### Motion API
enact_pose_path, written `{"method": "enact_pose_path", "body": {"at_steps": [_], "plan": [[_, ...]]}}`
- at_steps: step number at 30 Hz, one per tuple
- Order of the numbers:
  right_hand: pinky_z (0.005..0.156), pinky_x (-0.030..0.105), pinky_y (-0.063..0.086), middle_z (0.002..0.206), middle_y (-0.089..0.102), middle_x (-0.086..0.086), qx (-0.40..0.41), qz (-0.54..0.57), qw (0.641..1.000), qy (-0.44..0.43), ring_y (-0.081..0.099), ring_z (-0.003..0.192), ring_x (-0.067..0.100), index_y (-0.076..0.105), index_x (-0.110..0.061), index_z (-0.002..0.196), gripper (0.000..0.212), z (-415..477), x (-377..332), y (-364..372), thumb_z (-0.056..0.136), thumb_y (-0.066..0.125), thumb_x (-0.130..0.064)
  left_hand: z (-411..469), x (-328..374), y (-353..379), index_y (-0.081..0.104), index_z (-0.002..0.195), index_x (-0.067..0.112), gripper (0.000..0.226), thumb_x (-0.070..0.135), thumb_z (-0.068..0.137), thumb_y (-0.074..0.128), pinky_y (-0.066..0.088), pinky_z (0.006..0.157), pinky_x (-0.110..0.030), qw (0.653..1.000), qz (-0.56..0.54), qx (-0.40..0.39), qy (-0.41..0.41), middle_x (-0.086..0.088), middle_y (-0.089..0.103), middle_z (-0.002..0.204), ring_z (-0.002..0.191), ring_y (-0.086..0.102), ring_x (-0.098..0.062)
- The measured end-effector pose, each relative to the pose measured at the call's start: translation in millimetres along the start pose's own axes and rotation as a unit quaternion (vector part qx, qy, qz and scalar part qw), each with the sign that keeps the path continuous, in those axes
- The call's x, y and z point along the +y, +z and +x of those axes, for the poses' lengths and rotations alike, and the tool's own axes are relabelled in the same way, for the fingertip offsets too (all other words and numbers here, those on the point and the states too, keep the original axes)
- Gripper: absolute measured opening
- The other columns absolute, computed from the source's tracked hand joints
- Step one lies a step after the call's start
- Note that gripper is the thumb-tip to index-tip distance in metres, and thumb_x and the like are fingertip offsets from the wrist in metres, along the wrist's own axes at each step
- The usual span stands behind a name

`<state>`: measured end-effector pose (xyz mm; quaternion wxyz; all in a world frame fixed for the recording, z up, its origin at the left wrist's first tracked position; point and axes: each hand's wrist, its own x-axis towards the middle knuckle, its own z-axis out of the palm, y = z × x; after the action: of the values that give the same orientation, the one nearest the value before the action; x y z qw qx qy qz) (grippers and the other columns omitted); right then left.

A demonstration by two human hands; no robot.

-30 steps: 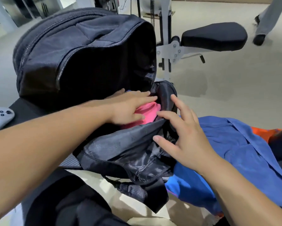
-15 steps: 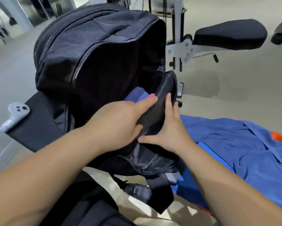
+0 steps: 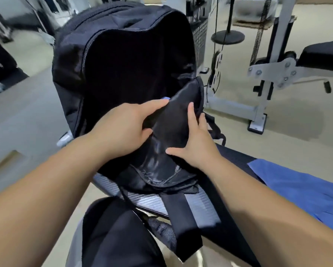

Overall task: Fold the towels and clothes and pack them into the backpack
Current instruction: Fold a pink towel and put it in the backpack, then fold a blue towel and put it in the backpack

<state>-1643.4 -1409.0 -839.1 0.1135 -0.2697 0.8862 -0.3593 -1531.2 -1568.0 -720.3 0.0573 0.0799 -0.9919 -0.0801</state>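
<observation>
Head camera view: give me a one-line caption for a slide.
Left hand grips the front flap of the open backpack, right hand presses it; blue cloth nearby.

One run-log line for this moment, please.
left hand: grips backpack flap | right hand: flat against flap | blue garment: not yet packed

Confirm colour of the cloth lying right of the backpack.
Plain blue; the cloth shows best in the head view.
</observation>
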Motion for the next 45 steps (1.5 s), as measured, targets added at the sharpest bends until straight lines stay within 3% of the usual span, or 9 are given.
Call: {"method": "enact_pose_path", "body": {"at_steps": [4, 9, 18, 22, 30, 33, 36, 39, 45], "plan": [[0.104, 0.041, 0.045, 0.168, -0.010, 0.012, -0.007, -0.054, 0.998, -0.012, 0.025, 0.150, 0.038, -0.028, -0.053, 0.147, 0.123, 31.3, -19.7, 25.8, 0.084, 0.078, -0.043, 5.0, -34.6, -0.1, 0.028, 0.150, 0.053, 0.077, 0.021, 0.091, 0.066, 0.040, 0.052, -0.026, 0.998, 0.015, 0.024, -0.051, 0.014, 0.055, 0.060, 0.055, 0.053, -0.004], [0.113, 0.047, 0.040, 0.168, -0.013, 0.006, -0.072, -0.022, 0.997, 0.008, 0.021, 0.152, 0.036, -0.022, -0.056, 0.148, 0.120, 48.8, -30.7, 38.7, 0.080, 0.077, -0.052, 3.8, -49.6, 6.9, 0.021, 0.150, 0.055, 0.076, 0.024, 0.092, 0.060, 0.050, 0.064, -0.036, 0.993, 0.052, 0.031, -0.099, 0.010, 0.058, 0.085, 0.077, 0.058, -0.017], [0.121, 0.042, 0.026, 0.169, -0.005, 0.000, -0.043, 0.018, 0.999, -0.012, 0.009, 0.155, 0.023, 0.000, -0.055, 0.154, 0.097, -4.7, 8.3, -15.7, 0.086, 0.069, -0.057, 10.7, 14.8, 20.5, 0.038, 0.151, 0.029, 0.077, 0.050, 0.082, 0.066, 0.044, 0.097, -0.059, 0.989, 0.107, 0.100, -0.016, -0.012, 0.043, 0.149, 0.127, 0.045, -0.042], [0.120, 0.046, 0.028, 0.168, 0.006, 0.003, -0.004, -0.024, 0.999, 0.028, 0.013, 0.154, 0.026, 0.012, -0.050, 0.156, 0.090, -63.0, 64.0, -56.2, 0.086, 0.068, -0.057, 13.6, 82.8, 51.7, 0.049, 0.142, 0.024, 0.070, 0.054, 0.081, 0.060, 0.042, 0.101, -0.058, 0.988, 0.004, 0.128, 0.087, -0.010, 0.051, 0.141, 0.126, 0.048, -0.039], [0.118, 0.054, 0.024, 0.159, 0.034, 0.008, 0.073, -0.277, 0.940, 0.183, 0.026, 0.147, 0.034, 0.045, -0.030, 0.146, 0.073, -205.9, 192.0, -136.7, 0.085, 0.053, -0.070, 2.6, 231.2, 154.7, 0.048, 0.144, 0.026, 0.069, 0.055, 0.081, 0.051, 0.043, 0.105, -0.048, 0.969, -0.099, -0.084, 0.211, 0.000, 0.051, 0.144, 0.130, 0.049, -0.028], [0.120, 0.063, 0.009, 0.165, 0.021, 0.006, 0.042, -0.343, 0.895, 0.281, 0.010, 0.152, 0.037, 0.033, -0.038, 0.151, 0.079, -245.4, 224.4, -156.3, 0.084, 0.037, -0.081, 2.0, 269.2, 190.6, 0.043, 0.149, 0.026, 0.069, 0.053, 0.087, 0.057, 0.040, 0.110, -0.043, 0.948, -0.091, -0.161, 0.260, 0.000, 0.041, 0.156, 0.141, 0.042, -0.025], [0.119, 0.064, -0.007, 0.169, -0.007, -0.001, 0.004, -0.310, 0.894, 0.325, -0.013, 0.154, 0.033, 0.007, -0.047, 0.157, 0.090, -275.2, 249.2, -155.5, 0.079, 0.022, -0.091, -1.1, 288.5, 220.7, 0.032, 0.155, 0.031, 0.072, 0.055, 0.091, 0.056, 0.031, 0.117, -0.045, 0.937, -0.034, -0.209, 0.277, -0.001, 0.029, 0.164, 0.149, 0.030, -0.023], [0.121, 0.059, -0.009, 0.168, -0.015, -0.005, 0.025, -0.274, 0.912, 0.304, -0.021, 0.153, 0.028, 0.004, -0.049, 0.157, 0.090, -285.9, 258.8, -147.1, 0.079, 0.017, -0.092, -5.8, 296.2, 233.6, 0.037, 0.149, 0.035, 0.058, 0.050, 0.095, 0.051, 0.036, 0.109, -0.046, 0.953, -0.001, -0.171, 0.251, 0.004, 0.043, 0.149, 0.135, 0.041, -0.023], [0.120, 0.051, 0.014, 0.165, 0.020, 0.008, 0.229, -0.248, 0.897, 0.284, 0.014, 0.151, 0.034, 0.049, -0.031, 0.141, 0.065, -280.9, 265.0, -160.0, 0.090, 0.044, -0.072, 8.5, 298.5, 230.4, 0.060, 0.120, 0.023, 0.028, 0.018, 0.093, 0.052, 0.043, 0.081, -0.041, 0.970, -0.028, -0.098, 0.219, -0.002, 0.063, 0.103, 0.100, 0.056, -0.032]]}}
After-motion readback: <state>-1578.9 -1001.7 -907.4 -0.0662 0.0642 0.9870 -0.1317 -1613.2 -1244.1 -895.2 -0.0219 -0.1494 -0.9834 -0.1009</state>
